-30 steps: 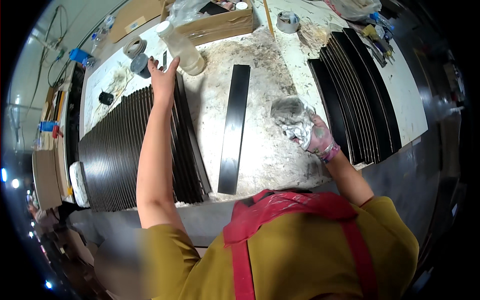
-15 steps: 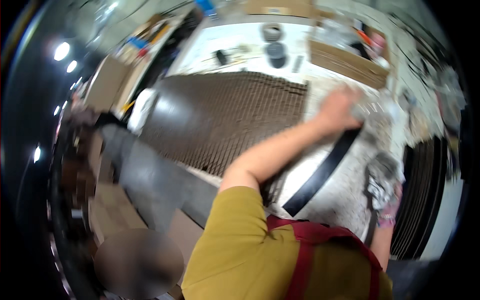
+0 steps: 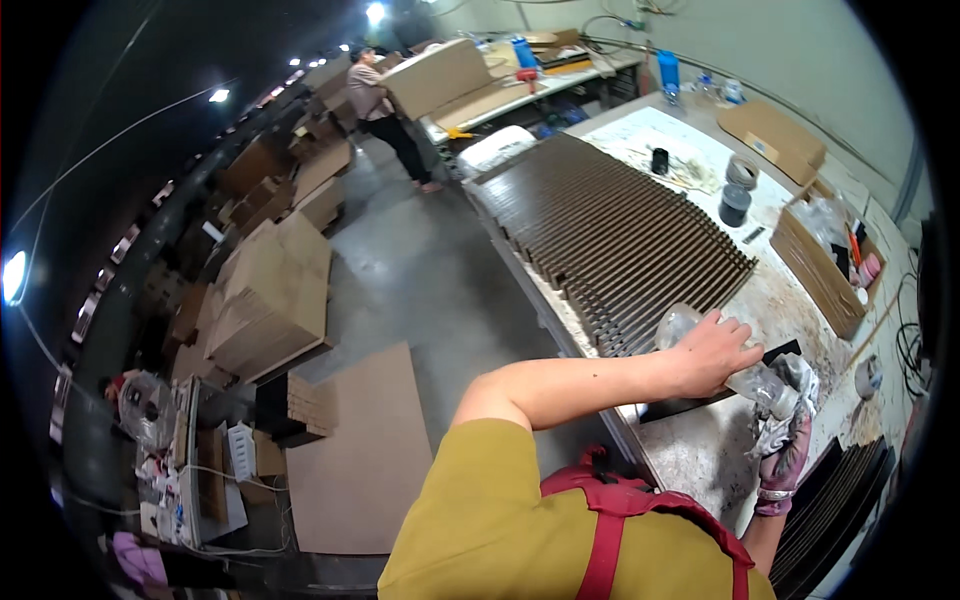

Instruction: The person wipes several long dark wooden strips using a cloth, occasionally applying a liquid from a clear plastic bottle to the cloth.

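Observation:
My left hand [image 3: 712,352] grips a clear plastic bottle [image 3: 690,330] and tips it toward a crumpled grey rag [image 3: 785,405]. My right hand [image 3: 788,462], in a pink glove, is closed around that rag just beyond the bottle's neck. Under both hands a long black strip [image 3: 700,403] lies flat on the stained white worktable [image 3: 700,450]. Left of the bottle, a wide row of dark strips [image 3: 610,230] leans edge to edge across the table.
An open cardboard box [image 3: 820,260] of supplies, tape rolls [image 3: 742,172] and a dark cup [image 3: 734,205] sit at the table's far side. More dark strips [image 3: 840,510] lie at the right. Stacked cardboard [image 3: 270,290] covers the floor. Another person [image 3: 385,110] stands by a far bench.
My left hand took the bottle from the far side of the table and brought it to the rag in my right hand. My view swung left toward the floor.

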The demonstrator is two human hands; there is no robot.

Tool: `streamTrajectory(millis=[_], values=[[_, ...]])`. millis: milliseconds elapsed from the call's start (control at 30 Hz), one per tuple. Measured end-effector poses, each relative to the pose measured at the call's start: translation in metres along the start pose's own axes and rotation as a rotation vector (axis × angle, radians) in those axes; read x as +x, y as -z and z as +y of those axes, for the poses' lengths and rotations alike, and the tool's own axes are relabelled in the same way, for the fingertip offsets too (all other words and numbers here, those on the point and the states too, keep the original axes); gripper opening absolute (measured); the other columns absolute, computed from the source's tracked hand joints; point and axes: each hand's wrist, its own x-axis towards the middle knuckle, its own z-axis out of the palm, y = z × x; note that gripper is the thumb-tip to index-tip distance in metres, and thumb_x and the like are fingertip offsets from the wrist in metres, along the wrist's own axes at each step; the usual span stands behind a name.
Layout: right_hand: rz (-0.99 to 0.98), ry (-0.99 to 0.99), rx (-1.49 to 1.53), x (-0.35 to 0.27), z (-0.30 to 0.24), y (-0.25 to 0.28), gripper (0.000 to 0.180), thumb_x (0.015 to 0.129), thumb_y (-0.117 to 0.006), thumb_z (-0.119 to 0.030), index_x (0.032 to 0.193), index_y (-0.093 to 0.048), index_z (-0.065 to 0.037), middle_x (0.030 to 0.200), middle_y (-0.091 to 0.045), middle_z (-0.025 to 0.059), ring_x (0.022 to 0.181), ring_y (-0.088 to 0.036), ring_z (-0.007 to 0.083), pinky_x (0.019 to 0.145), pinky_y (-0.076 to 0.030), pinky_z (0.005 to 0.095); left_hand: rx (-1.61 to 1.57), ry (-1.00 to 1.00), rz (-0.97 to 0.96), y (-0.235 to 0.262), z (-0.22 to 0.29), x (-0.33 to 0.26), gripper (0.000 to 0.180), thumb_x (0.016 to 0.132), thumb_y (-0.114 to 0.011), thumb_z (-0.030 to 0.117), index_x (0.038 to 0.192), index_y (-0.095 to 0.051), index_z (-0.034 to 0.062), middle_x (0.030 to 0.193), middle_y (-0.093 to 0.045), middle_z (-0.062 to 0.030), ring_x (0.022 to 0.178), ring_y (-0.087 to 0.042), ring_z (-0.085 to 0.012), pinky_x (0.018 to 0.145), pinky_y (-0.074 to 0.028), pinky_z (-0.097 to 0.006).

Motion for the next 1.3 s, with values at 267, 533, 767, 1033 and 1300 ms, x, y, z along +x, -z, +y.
streamTrajectory(millis=[267,533,767,1033,1300], values=[[-0.076,-0.158,0.061,0.006,0.038,-0.008,0.04,0.097,-0.042,-0.023,0.131,-0.046,-0.004,0.125,-0.056,0.013,0.106,-0.059,0.028,0.091,-0.049,0.0423,0.221,0.122,-0.001,0.037,0.007,-0.051,0.042,0.066,-0.066,0.014,0.106,-0.055,0.0097,0.086,-0.053,-0.0073,0.082,-0.055,-0.0236,0.071,-0.039,-0.039],[-0.161,-0.206,0.252,-0.008,0.067,-0.033,0.042,0.096,-0.041,-0.026,0.132,-0.046,-0.005,0.132,-0.051,0.0126,0.117,-0.051,0.0303,0.1,-0.041,0.0448,0.41,-0.07,-0.044,0.058,-0.005,-0.06,0.028,0.071,-0.061,0.016,0.099,-0.059,0.0103,0.083,-0.055,-0.0064,0.081,-0.055,-0.0211,0.072,-0.04,-0.039],[-0.059,-0.25,0.188,-0.023,0.085,-0.062,0.043,0.097,-0.041,-0.033,0.13,-0.047,-0.007,0.126,-0.055,0.0109,0.106,-0.057,0.0271,0.087,-0.049,0.0437,0.52,-0.22,-0.057,0.07,-0.017,-0.065,0.027,0.077,-0.057,0.024,0.1,-0.059,0.01,0.083,-0.056,-0.0025,0.08,-0.054,-0.0197,0.071,-0.039,-0.036],[-0.068,-0.163,0.089,-0.023,0.112,-0.068,0.053,0.097,-0.037,-0.045,0.132,-0.044,-0.006,0.129,-0.052,0.0111,0.109,-0.055,0.0279,0.09,-0.046,0.0448,0.594,-0.348,-0.1,0.076,-0.046,-0.073,0.041,0.07,-0.064,0.03,0.102,-0.056,0.0057,0.084,-0.056,-0.0046,0.082,-0.054,-0.0204,0.07,-0.039,-0.037],[0.203,-0.237,0.339,-0.034,0.116,-0.13,0.047,0.098,-0.036,-0.04,0.13,-0.047,-0.008,0.123,-0.056,0.0102,0.109,-0.055,0.026,0.092,-0.046,0.0427,0.497,-0.373,-0.142,0.083,-0.07,-0.075,0.052,0.068,-0.066,0.03,0.113,-0.056,0.0058,0.086,-0.056,-0.006,0.081,-0.054,-0.0212,0.071,-0.039,-0.038]])
